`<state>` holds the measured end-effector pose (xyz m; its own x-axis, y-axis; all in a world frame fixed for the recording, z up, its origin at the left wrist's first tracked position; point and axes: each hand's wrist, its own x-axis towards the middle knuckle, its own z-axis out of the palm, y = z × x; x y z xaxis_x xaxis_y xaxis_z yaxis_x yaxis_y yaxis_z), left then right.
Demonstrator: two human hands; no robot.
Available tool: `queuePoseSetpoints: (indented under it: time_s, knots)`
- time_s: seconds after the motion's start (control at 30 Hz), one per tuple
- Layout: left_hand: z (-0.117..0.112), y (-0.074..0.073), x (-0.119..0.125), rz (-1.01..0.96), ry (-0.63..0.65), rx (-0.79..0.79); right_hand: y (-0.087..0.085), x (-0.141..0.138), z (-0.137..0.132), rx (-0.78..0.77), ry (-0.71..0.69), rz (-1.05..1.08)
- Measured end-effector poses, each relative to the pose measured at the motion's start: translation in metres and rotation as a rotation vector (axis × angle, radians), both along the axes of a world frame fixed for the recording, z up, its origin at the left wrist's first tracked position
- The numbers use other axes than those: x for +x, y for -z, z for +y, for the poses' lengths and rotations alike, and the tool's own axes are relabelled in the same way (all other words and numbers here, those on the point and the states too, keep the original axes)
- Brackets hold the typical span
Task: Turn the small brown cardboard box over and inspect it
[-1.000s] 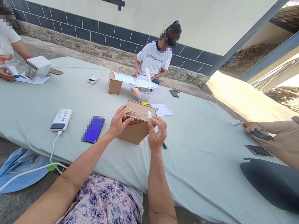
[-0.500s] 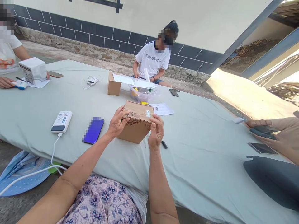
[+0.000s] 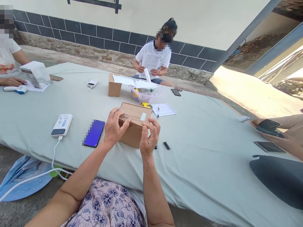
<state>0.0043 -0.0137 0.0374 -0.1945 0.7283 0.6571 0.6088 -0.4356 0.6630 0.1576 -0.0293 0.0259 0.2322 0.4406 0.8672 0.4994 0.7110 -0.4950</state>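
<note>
A brown cardboard box (image 3: 132,118) wrapped in brown tape stands on the pale green sheet (image 3: 201,151) in front of me. My left hand (image 3: 114,128) grips its left top edge, fingers curled over the taped side. My right hand (image 3: 149,138) pinches the near right corner of the box with thumb and fingers. A small white sticker sits on the box top.
A blue phone (image 3: 94,132) and a white power bank (image 3: 62,125) with a cable lie to the left. A small black object (image 3: 166,145), a paper sheet (image 3: 163,109), a plastic tub (image 3: 145,91) and another box (image 3: 113,85) lie beyond. Three other people sit around the sheet.
My right hand slid left along the box edge toward my left hand. The view drifted slightly, and the person at far left set a white box down tilted.
</note>
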Motion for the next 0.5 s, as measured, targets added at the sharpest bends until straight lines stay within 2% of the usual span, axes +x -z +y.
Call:
queuePoseSetpoints:
  time_s: [0.13, 0.3, 0.5]
  knots:
    - [-0.001, 0.009, -0.001, -0.001, 0.007, 0.045, 0.002, -0.001, -0.006, -0.009, 0.002, -0.031]
    - [0.012, 0.014, -0.005, -0.013, 0.029, 0.081, 0.015, 0.006, 0.011, -0.025, -0.053, -0.032]
    - [0.023, 0.017, -0.018, -0.103, -0.05, 0.091, 0.052, 0.02, 0.028, -0.337, -0.195, 0.053]
